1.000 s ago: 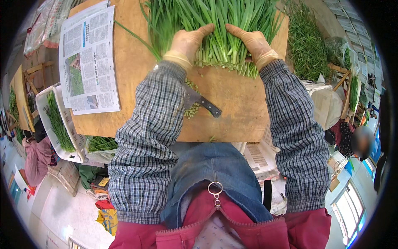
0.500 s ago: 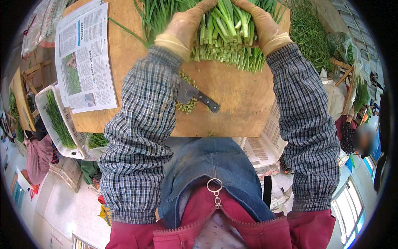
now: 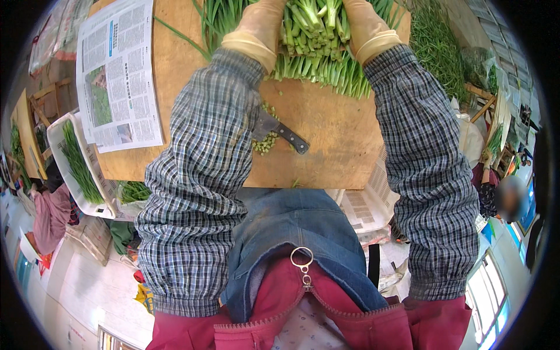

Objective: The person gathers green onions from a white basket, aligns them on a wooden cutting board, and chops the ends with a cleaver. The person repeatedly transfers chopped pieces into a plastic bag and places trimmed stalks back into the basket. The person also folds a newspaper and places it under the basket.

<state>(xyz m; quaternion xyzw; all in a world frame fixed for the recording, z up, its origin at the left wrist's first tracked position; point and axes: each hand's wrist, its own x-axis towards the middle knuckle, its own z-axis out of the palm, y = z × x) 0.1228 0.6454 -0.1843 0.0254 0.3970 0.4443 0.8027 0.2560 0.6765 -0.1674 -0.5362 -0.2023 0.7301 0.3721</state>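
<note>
At the far edge of the view, my gloved left hand (image 3: 261, 26) and gloved right hand (image 3: 367, 26) clasp a bunch of leafy green stalks (image 3: 315, 28) from both sides. Its trimmed pale-green ends face me. The fingertips run out of the picture. Under the bunch lies a wide row of similar stalks (image 3: 329, 76), spread flat with cut ends in line. Nearer me, a cleaver (image 3: 291, 138) with a dark riveted handle rests on the wooden board (image 3: 326, 154); my left sleeve hides part of its blade. Small chopped stalk bits (image 3: 265, 144) lie around the blade.
Newspaper sheets (image 3: 125, 64) cover the board's left side. A white crate (image 3: 73, 157) with long green leaves stands beyond the left edge, another white crate (image 3: 367, 204) under the near right edge. Greens are heaped (image 3: 434, 52) at the right. A person (image 3: 507, 195) is farther off right.
Both hands have moved slightly away from me with the bunch, so more of them is cut off by the top edge. The cleaver stays put on the board.
</note>
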